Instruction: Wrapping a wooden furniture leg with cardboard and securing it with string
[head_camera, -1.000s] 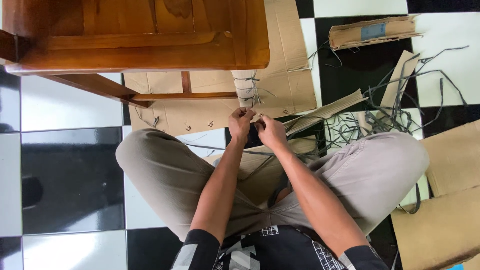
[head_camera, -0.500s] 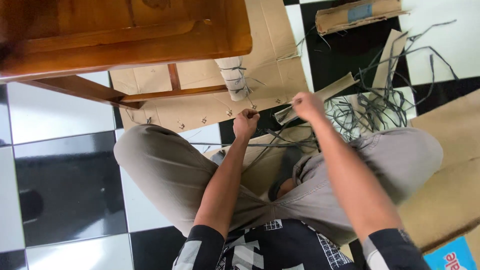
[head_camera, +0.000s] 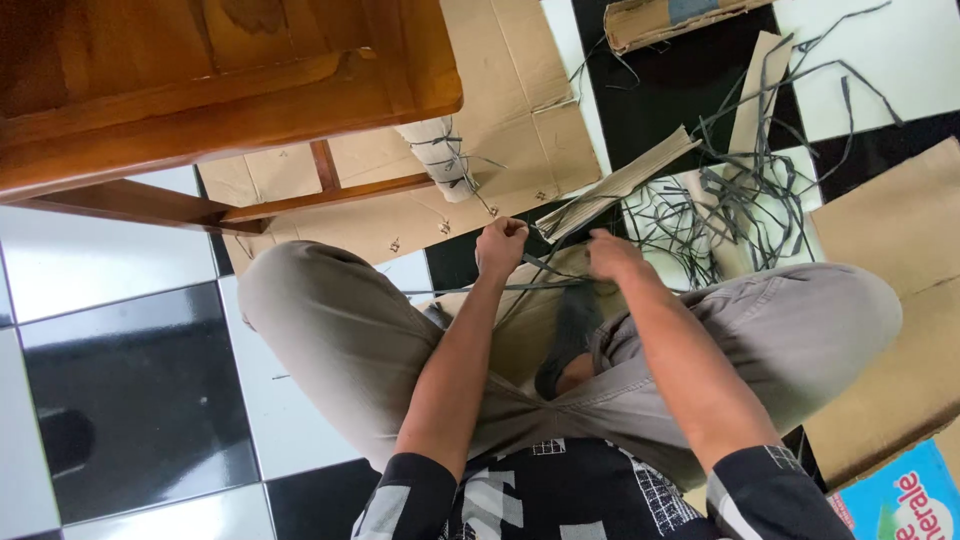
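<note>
You sit cross-legged on the checkered floor. Your left hand is clenched around a grey strap, just below the wooden table. Your right hand pinches the same strap beside it, further from the table, near a tangle of grey strips and flattened cardboard.
</note>
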